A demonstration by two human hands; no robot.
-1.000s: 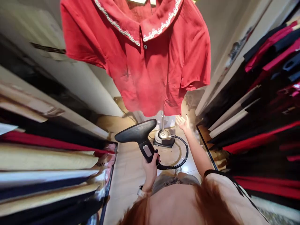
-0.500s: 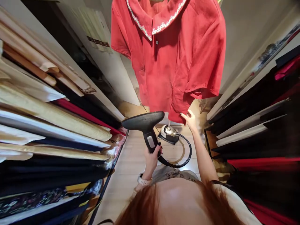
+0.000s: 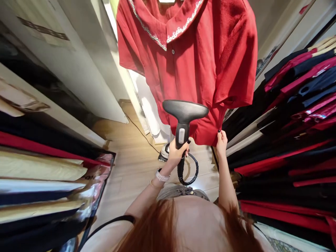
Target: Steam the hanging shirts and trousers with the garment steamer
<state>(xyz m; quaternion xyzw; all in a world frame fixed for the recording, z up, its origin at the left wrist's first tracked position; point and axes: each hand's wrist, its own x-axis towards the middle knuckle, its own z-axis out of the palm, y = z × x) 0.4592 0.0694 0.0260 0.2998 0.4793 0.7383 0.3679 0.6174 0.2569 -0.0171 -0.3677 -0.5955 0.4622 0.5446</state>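
Note:
A red short-sleeved blouse [image 3: 181,73] with a white lace-edged collar hangs in front of me. My left hand [image 3: 178,153] is wrapped round the handle of a black garment steamer [image 3: 185,111], its wide head level with the lower front of the blouse. Whether the head touches the cloth I cannot tell. At the right, my right hand [image 3: 222,141] pinches the blouse's lower side edge and draws it taut. A ribbed black hose [image 3: 195,168] loops down from the steamer handle. Behind my left hand, the steamer's base [image 3: 164,153] is partly hidden.
Folded or hanging clothes [image 3: 42,168] line the left side, and dark and red garments [image 3: 288,164] fill a rack on the right. A thin cable [image 3: 141,131] runs over the wooden floor [image 3: 118,175]. A white door panel [image 3: 86,63] stands at the back left.
The steamer head has moved right and up, now in front of the blouse's lower front. My right hand has shifted slightly right and down, stretching the hem. The view has turned right.

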